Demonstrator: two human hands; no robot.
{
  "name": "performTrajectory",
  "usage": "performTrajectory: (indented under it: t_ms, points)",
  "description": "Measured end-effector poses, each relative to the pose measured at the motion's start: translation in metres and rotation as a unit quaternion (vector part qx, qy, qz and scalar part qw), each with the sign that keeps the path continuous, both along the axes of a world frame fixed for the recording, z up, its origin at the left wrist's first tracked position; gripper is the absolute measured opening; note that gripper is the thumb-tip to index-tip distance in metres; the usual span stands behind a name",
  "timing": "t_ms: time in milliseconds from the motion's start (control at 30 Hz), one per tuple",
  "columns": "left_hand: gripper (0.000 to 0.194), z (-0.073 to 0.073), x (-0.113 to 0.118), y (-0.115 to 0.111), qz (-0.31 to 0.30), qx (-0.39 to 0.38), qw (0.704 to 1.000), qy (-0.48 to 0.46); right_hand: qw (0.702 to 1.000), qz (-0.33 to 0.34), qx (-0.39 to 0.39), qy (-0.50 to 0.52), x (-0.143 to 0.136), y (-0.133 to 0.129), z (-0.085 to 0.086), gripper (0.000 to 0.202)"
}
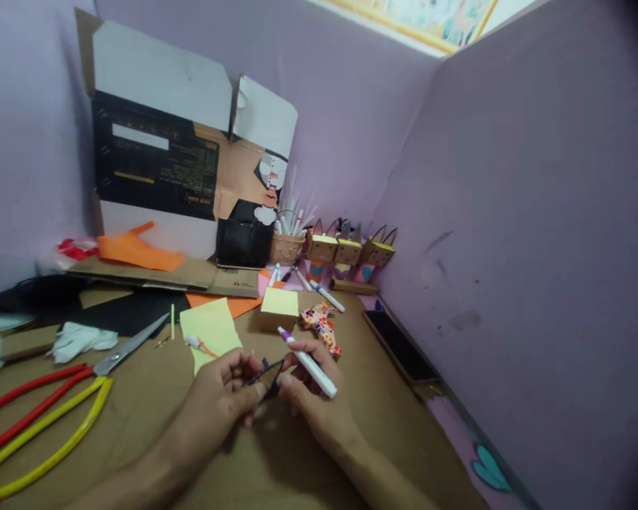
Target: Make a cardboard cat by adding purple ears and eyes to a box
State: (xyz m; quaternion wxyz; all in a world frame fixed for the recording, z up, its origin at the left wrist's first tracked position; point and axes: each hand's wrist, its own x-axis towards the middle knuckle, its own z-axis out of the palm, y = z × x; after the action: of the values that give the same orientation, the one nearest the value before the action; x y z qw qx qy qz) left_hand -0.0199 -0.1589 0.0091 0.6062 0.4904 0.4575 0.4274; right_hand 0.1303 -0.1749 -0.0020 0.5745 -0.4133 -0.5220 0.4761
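Between my hands is a small brown triangular piece point(269, 377) with a dark outline. My left hand point(224, 398) pinches its left side. My right hand point(319, 397) touches its right tip with thumb and finger, and also holds a white marker point(319, 374) with a purple end pointing up and left. Just beyond the hands sits a small box with a pale yellow top point(279, 302). A floral fabric piece point(322, 326) lies to the right of the box, and a pale yellow sheet point(213, 330) lies to its left.
Large scissors point(98, 370) with red and yellow handles lie open at left. A phone point(401, 346) rests by the right wall. Cat-eared cardboard figures point(348, 252), a marker basket point(288, 249), orange paper point(138, 252) and unfolded cardboard point(162, 85) are at the back.
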Motion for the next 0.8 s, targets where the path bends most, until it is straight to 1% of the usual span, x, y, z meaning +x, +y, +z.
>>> performTrajectory:
  t_ms: [100,233,333,467,667,800]
  points:
    - [0.032,-0.009,0.006,-0.003,-0.009,0.014,1.000,0.007,1.000,0.008,-0.016,0.021,0.000,0.002,-0.003,0.029]
    - [0.035,-0.007,0.001,-0.002,-0.019,0.017,1.000,0.009,0.999,-0.005,-0.037,0.039,0.000,0.004,0.001,0.027]
    - [0.039,-0.003,-0.003,0.000,-0.062,0.004,0.998,0.030,0.997,-0.033,-0.046,0.053,0.003,0.006,0.007,0.027]
    - [0.026,-0.001,-0.006,0.000,-0.123,-0.005,0.988,0.094,0.995,-0.060,-0.054,0.062,0.009,0.008,0.013,0.027]
    - [0.026,-0.006,-0.004,-0.003,-0.145,0.038,0.976,0.158,0.996,-0.029,-0.067,0.050,0.010,0.010,0.011,0.026]
    - [0.026,-0.006,-0.002,-0.003,-0.158,0.048,0.971,0.175,0.995,-0.012,-0.086,0.042,0.008,0.009,0.009,0.027]
